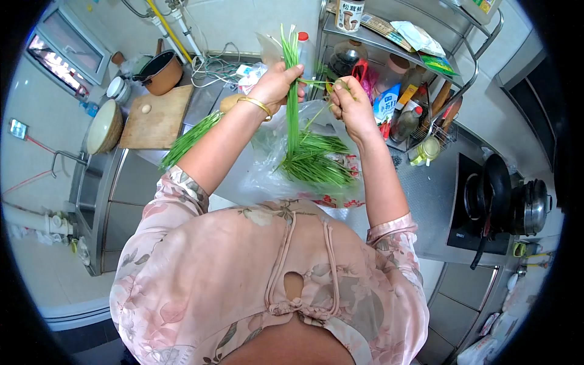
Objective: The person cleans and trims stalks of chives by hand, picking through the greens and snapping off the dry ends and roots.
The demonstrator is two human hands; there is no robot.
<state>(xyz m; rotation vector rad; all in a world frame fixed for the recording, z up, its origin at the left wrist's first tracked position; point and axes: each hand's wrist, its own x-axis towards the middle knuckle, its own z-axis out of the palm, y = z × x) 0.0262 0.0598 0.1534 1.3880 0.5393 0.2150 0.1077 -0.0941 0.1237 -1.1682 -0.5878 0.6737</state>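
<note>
My left hand (280, 85) is closed around an upright bunch of garlic chives (292, 125), pale stem ends at the top and green leaves hanging down. To its right, my right hand (351, 104) pinches a few thin, partly yellowish chive strands, one of which stretches across to the bunch. Below both hands, a pile of chives (319, 159) lies on a clear plastic bag (258, 167) with red print. Beside my left forearm is another heap of chives (193, 139), partly hidden by the arm.
A wooden cutting board (157, 118), an orange pot (163, 73) and a bowl (104, 126) stand on the left. At right are a metal rack (389, 41) with bottles and packets, and a black wok (496, 182) by the stove. Cables (216, 67) lie at the back.
</note>
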